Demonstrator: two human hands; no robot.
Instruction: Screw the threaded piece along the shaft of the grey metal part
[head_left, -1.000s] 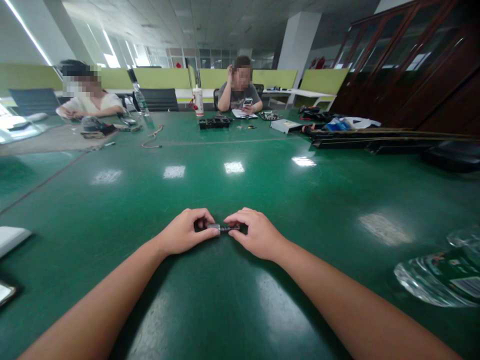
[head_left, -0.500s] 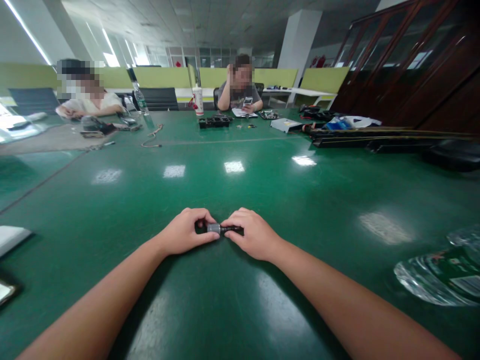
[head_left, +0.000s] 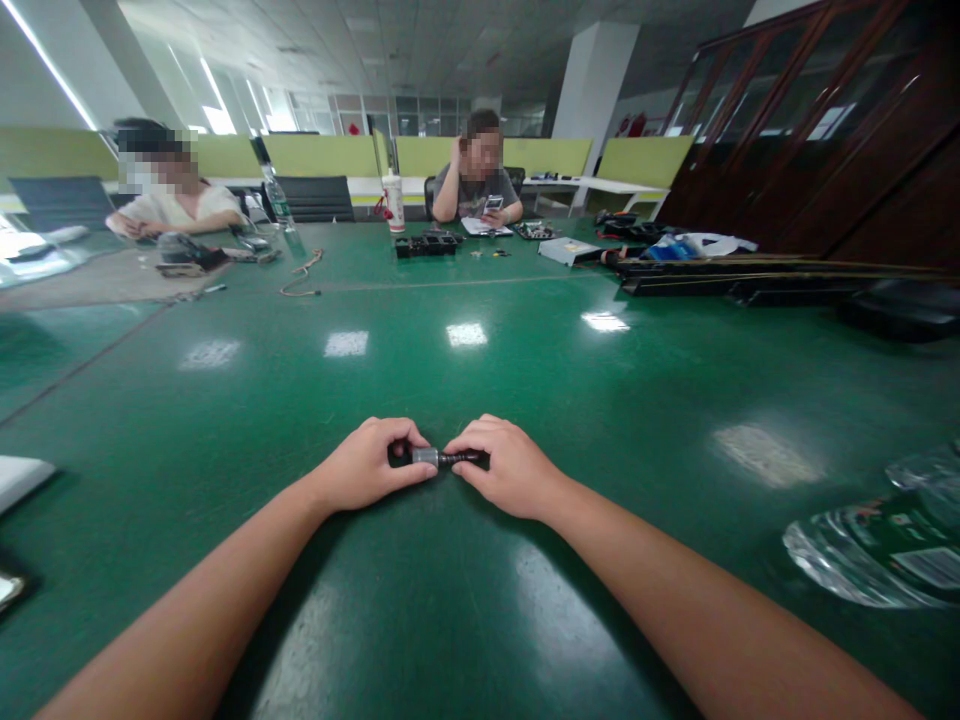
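Note:
Low over the green table, my left hand (head_left: 375, 463) pinches a short silver-grey cylinder (head_left: 425, 457) with a black end that runs back under the palm. A thin dark ridged rod (head_left: 447, 459) sticks out of the cylinder toward the right, in line with it. Thumb and fingers of my right hand (head_left: 510, 467) are closed on the rod's dark far part. Only a narrow gap parts the fingertips of the two hands. What kind of tool or part this is, I cannot tell.
A clear plastic bottle (head_left: 870, 550) lies at the right. Across the table sit two people, one holding a phone (head_left: 492, 204). Near them are a black device (head_left: 427, 244), a beige cable (head_left: 301, 275), a silver box (head_left: 568, 250) and long black bars (head_left: 679, 278).
Both hands keep their hold with almost no movement. The gap between their fingertips looks slightly wider. The view has shifted a little.

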